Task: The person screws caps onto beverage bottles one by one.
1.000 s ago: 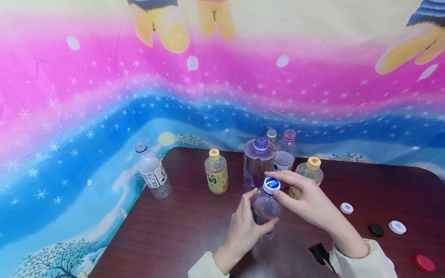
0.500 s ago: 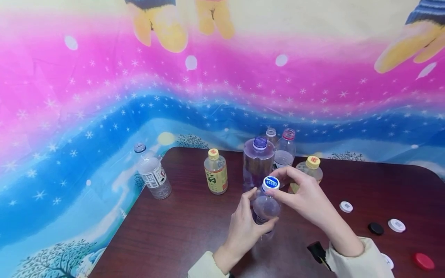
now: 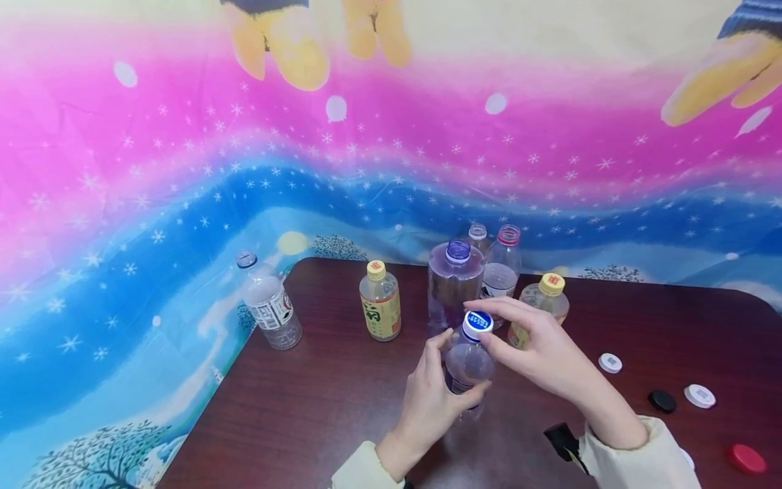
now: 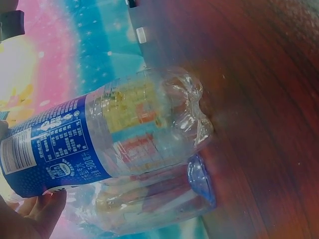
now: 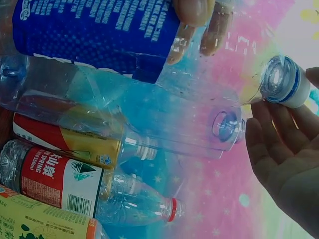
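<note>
A clear plastic bottle (image 3: 469, 363) with a blue label (image 4: 55, 149) stands nearly upright before me. My left hand (image 3: 427, 401) grips its body, fingers on the far side and thumb in front. On its neck sits a white cap (image 3: 478, 326) with a blue top. My right hand (image 3: 544, 346) pinches this cap between thumb and fingers; in the right wrist view the cap (image 5: 297, 89) is at the bottle's mouth. Whether the bottle's base touches the table cannot be told.
Behind stand a large purple-tinted bottle (image 3: 455, 292), a red-necked bottle (image 3: 507, 261) and two yellow-capped bottles, one (image 3: 380, 309) further left. An uncapped bottle (image 3: 271, 312) stands at the left edge. White (image 3: 609, 363), black and red caps (image 3: 747, 459) lie at right.
My right fingers drew back round the cap, then reached forward over its far side again. The lettering on the cap has turned a little. My left hand keeps its grip.
</note>
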`<state>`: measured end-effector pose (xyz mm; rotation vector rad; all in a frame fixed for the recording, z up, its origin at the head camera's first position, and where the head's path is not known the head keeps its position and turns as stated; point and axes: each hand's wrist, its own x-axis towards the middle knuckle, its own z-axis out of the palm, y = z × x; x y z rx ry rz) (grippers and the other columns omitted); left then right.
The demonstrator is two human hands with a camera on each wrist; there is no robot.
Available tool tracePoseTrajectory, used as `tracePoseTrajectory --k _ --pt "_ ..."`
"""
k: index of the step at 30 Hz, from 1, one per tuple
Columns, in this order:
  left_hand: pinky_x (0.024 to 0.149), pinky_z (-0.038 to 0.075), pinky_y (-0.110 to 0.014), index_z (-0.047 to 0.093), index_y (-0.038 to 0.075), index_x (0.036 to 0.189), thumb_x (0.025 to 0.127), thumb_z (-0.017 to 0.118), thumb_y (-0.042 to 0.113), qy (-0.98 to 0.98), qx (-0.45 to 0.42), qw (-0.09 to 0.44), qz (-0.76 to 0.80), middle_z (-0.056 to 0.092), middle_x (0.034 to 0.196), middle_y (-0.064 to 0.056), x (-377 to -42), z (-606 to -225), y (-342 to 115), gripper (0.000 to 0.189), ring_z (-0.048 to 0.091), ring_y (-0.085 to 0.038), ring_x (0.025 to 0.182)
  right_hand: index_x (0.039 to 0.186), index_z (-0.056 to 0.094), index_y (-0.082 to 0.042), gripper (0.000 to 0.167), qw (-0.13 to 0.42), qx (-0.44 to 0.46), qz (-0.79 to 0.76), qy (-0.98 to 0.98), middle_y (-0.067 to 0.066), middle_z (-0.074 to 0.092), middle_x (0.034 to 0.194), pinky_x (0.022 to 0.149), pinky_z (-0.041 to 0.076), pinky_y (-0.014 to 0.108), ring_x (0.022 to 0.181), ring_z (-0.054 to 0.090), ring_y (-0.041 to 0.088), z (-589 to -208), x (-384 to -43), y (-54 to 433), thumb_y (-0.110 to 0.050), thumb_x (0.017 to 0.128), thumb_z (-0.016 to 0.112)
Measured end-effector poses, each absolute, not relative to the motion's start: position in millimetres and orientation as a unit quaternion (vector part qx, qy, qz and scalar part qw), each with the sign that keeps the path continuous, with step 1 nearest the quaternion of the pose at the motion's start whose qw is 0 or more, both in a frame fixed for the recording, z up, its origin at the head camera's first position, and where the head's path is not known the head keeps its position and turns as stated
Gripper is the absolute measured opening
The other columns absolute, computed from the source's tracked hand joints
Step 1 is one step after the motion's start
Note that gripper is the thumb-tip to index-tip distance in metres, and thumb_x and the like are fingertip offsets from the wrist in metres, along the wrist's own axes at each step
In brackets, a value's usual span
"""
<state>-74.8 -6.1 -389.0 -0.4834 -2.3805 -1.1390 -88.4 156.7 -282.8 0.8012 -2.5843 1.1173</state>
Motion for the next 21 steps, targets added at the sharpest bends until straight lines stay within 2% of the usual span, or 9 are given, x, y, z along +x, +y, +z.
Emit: tracePoseTrajectory --k 5,14,17,21 --pt "0.082 0.057 -0.034 0.038 0.006 0.131 0.072 0.083 0.031 -0.864 -0.176 0.224 -0.414 0.061 0.12 -0.009 -74.9 -389.0 -5.8 0.079 0.067 -0.021 0.102 0.116 0.066 -0.02 0.032 0.117 0.255 0.391 -0.877 -0.002 0.067 0.115 0.085 0.047 0.021 0.102 0.052 -0.006 -283.2 -88.7 154.8 -0.015 0.084 0.071" --pt "0.084 0.056 -0.035 0.038 0.008 0.131 0.072 0.083 0.032 -0.863 -0.172 0.22 -0.421 0.061 0.121 -0.008 -74.3 -389.5 -6.2 0.078 0.066 -0.02 0.105 0.104 0.063 -0.016 0.027 0.121 0.217 0.402 -0.881 -0.003 0.066 0.098 0.07 0.045 0.019 0.082 0.052 0.0 -285.8 -90.6 148.4 -0.018 0.08 0.076" --pt "0.084 0.056 -0.035 0.037 0.009 0.131 0.073 0.082 0.032 -0.865 -0.17 0.217 -0.42 0.061 0.121 -0.008 -73.9 -389.9 -6.3 0.077 0.066 -0.021 0.105 0.112 0.061 -0.013 0.034 0.109 0.222 0.4 -0.883 0.001 0.066 0.105 0.071 0.047 0.021 0.086 0.053 0.0 -286.8 -90.7 147.6 -0.02 0.082 0.075" --pt "0.082 0.057 -0.035 0.038 0.008 0.131 0.072 0.082 0.032 -0.866 -0.171 0.223 -0.414 0.061 0.121 -0.008 -74.5 -390.6 -6.4 0.077 0.066 -0.021 0.103 0.128 0.058 -0.015 0.042 0.099 0.252 0.393 -0.878 0.003 0.063 0.124 0.087 0.049 0.03 0.108 0.053 -0.003 -286.9 -89.7 149.4 -0.018 0.087 0.068"
